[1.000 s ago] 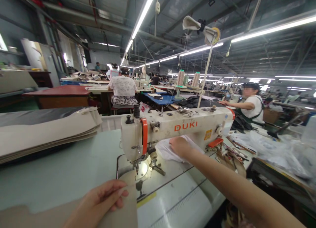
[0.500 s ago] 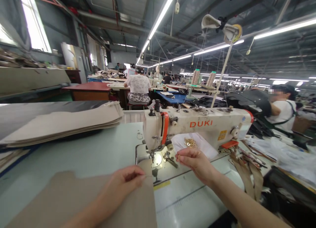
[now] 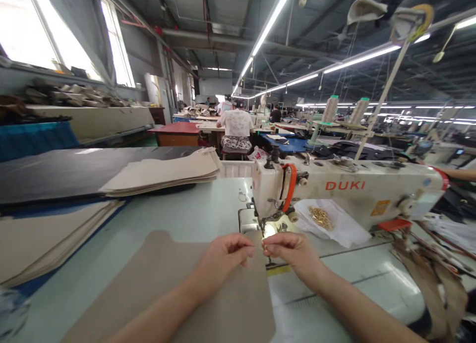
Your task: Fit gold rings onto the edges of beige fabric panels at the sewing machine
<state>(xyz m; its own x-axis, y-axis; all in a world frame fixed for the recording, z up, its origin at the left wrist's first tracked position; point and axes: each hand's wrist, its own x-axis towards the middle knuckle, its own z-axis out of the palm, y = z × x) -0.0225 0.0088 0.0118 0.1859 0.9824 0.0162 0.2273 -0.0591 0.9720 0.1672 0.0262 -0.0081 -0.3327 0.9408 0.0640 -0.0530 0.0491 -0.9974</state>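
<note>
Moved: our right hand (image 3: 293, 251) is back from the white cloth (image 3: 342, 229).
Panel: the tan panel (image 3: 178, 288) lies flat beneath both hands, its far corner at the sewing machine (image 3: 345, 189).
Left hand: our left hand (image 3: 223, 256) pinches the panel's far edge.
Right hand: fingertips pinched shut just beside it; we can't tell on what.
Around: gold rings (image 3: 322, 216) on the cloth, stacked panels (image 3: 163, 172) well left.

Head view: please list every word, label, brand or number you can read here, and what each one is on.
"DUKI": red letters on the front of the sewing machine arm.
The yellow sticker on the same machine: print too small to read.
No print shows on the tan panel pinched by the left hand.
Nothing else is legible.
</note>
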